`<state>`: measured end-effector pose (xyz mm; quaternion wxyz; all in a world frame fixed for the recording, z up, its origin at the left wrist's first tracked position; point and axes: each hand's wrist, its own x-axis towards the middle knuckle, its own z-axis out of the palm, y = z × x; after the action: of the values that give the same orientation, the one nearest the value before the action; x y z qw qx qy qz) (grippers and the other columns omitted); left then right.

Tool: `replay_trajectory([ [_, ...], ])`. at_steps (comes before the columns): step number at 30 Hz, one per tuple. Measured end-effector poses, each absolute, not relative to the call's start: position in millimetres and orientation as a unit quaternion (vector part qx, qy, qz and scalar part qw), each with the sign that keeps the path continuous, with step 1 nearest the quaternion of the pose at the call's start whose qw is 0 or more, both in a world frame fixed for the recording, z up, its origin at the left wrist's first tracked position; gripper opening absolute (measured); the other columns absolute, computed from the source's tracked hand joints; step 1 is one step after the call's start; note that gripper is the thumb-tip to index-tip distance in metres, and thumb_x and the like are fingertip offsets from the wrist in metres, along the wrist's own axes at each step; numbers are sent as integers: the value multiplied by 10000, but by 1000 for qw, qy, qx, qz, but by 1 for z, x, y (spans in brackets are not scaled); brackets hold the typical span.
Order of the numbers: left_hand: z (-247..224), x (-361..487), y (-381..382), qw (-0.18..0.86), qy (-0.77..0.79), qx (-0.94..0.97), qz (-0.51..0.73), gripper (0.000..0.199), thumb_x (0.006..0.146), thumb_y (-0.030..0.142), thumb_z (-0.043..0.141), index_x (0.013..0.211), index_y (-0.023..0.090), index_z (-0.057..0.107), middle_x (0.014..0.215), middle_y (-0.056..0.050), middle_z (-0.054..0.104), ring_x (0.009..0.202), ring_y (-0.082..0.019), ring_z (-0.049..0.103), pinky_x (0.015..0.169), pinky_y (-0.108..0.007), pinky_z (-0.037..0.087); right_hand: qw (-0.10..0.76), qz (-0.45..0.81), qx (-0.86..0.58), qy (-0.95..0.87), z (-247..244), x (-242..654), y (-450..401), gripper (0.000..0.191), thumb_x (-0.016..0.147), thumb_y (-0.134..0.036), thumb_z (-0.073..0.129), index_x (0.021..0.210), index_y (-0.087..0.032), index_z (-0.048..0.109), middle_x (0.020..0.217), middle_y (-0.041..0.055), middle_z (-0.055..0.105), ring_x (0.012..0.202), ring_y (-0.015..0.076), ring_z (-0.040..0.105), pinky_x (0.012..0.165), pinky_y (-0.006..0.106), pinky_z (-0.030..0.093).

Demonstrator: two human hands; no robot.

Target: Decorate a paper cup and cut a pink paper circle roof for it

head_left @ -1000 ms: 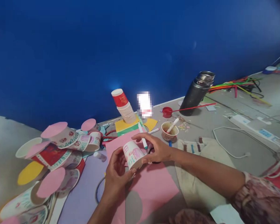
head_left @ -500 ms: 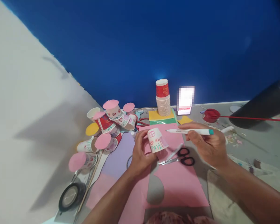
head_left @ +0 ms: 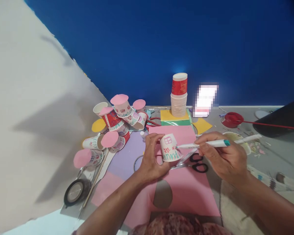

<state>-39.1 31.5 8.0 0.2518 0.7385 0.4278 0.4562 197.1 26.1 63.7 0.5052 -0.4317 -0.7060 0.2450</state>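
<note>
My left hand [head_left: 153, 160] grips a white paper cup [head_left: 171, 148], upside down and slightly tilted. The cup carries a pink window, red flowers and green grass strokes drawn on its side. In my right hand [head_left: 226, 160] is a white marker [head_left: 203, 144] with a green end, held like a pen. Its tip meets the cup's right side near the flowers. A second white pen [head_left: 248, 138] sticks out behind my right fingers. Beneath the cup, black-handled scissors [head_left: 199, 167] lie on pink paper [head_left: 186, 192] that has a round hole cut in it.
Several decorated paper cups [head_left: 121, 109] with pink paper discs are heaped at the left. A stack of cups [head_left: 178, 104] stands at the back, beside a lit phone [head_left: 205, 99]. Black tape [head_left: 74, 192] lies front left, a red round object [head_left: 232, 120] and dark cylinder [head_left: 281, 117] right.
The marker's tip has come down from beside the cup onto its right side. My left hand has turned the cup a little, showing the window more fully. The camera view has shifted slightly.
</note>
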Motion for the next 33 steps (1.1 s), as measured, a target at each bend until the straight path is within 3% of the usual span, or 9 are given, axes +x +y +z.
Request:
replay_trajectory([
  [14, 8, -38, 31, 257, 418, 742, 456, 682, 756, 211, 735, 1370, 277, 447, 1295, -99, 507, 1233, -291, 515, 1059, -490, 497, 472, 259, -431, -724, 65, 197, 31, 253, 1055, -373, 582, 904, -224, 719, 656, 2, 678, 533, 150, 661, 507, 251, 533],
  [24, 6, -38, 32, 274, 416, 733, 465, 664, 757, 223, 740, 1360, 271, 466, 1302, -95, 506, 1235, -288, 523, 1068, -481, 488, 477, 260, -430, -721, 62, 200, 30, 191, 1050, -312, 590, 926, -237, 713, 708, -10, 680, 553, 138, 663, 532, 249, 524],
  [33, 4, -40, 31, 277, 409, 739, 458, 748, 671, 130, 700, 1366, 276, 467, 1302, -90, 513, 1232, -298, 535, 1057, -489, 505, 462, 250, -425, -737, 64, 199, 32, 215, 1040, -333, 593, 904, -230, 722, 704, 0, 694, 546, 143, 655, 526, 254, 515],
])
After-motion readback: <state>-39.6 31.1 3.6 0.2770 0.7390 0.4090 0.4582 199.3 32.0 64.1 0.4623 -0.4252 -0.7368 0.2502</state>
